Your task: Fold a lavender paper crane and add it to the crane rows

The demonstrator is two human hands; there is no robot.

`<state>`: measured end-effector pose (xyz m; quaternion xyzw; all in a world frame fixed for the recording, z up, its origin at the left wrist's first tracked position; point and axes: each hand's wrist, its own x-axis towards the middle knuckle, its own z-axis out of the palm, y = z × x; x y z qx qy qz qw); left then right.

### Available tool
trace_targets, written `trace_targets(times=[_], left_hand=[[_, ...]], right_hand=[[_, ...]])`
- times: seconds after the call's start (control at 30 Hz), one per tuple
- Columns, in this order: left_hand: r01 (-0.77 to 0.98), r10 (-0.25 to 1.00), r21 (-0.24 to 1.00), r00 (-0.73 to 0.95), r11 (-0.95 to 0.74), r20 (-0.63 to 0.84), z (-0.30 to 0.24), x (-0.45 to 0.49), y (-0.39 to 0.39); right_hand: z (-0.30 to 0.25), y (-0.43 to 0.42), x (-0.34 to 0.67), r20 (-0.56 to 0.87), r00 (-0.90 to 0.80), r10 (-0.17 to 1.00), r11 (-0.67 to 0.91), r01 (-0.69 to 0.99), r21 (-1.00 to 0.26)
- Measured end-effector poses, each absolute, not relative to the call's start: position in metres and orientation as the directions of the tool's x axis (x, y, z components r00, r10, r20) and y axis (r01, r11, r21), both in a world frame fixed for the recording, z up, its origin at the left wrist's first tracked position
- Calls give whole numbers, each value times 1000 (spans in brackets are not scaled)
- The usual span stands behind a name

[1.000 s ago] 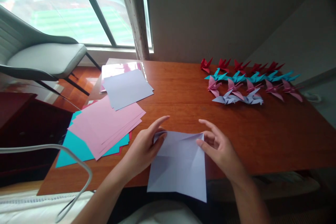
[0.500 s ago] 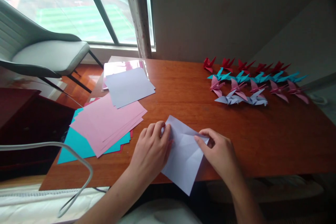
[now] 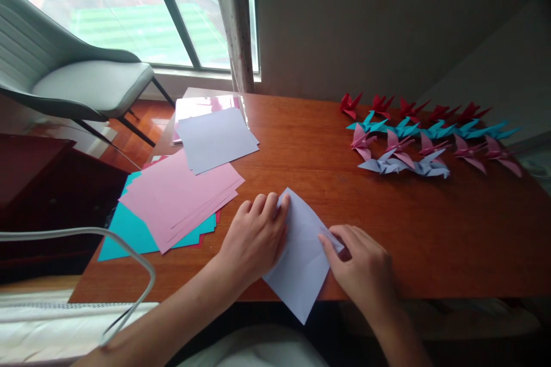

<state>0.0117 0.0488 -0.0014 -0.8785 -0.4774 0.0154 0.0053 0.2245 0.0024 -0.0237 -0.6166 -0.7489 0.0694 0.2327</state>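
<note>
A pale lavender sheet of origami paper (image 3: 299, 266) lies turned like a diamond at the table's front edge, its near corner sticking out past the edge. My left hand (image 3: 260, 232) rests on its left side, fingers bent together and the index fingertip near the far corner. At the right corner, my right hand (image 3: 359, 258) pinches the paper between thumb and fingers, and that corner is lifted and bent. Faint creases run across the sheet.
Loose pink paper (image 3: 181, 195), teal paper (image 3: 129, 238) and lavender paper (image 3: 219, 140) lie to the left. Rows of folded paper cranes in red (image 3: 350, 104), teal (image 3: 402, 127), pink (image 3: 361, 142) and lavender (image 3: 383, 164) stand at the back right. A white cable (image 3: 107, 233) loops at the left.
My left index finger has moved up toward the sheet's far corner. The right hand, still pinching the right corner, has shifted slightly toward me, and the sheet looks smoother. The view has moved slightly.
</note>
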Motion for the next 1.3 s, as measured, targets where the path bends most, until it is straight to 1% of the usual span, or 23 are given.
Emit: trace_targets(times=[0.07,0.17,0.23,0.3,0.4,0.7,0.9,1.07,1.3], left_hand=[[832,833,-34,553,-553,-19,-4,11,51],[819,820,-48,572,-572,-7,-7,9,54],[817,818,-50,575,-574,-3,-8,8,55],[824,825,-51,565,-564,-2,-8,8,56],[830,832,-59,555,-554,-5,-4,8,58],[817,818,-38,573,-575,-47,1,10,64],[810,811,-48,582,-585,-59,0,10,63],[811,812,-49,581,-583,-48,-1,11,63],[820,821,-42,569,-571,-48,-3,11,62]], right_hand=[[-23,2,222,306,-171,937,293,860,-417],[-25,4,219,374,-220,901,398,763,-510],[-28,6,218,413,-229,881,439,723,-534],[-32,7,217,447,-246,860,469,726,-503],[-36,7,217,466,-315,827,521,742,-422],[-34,3,223,403,-496,770,603,772,-203],[-28,6,226,372,-608,701,684,721,-111],[-25,10,225,364,-672,645,740,669,-75],[-27,12,224,371,-682,631,756,647,-97]])
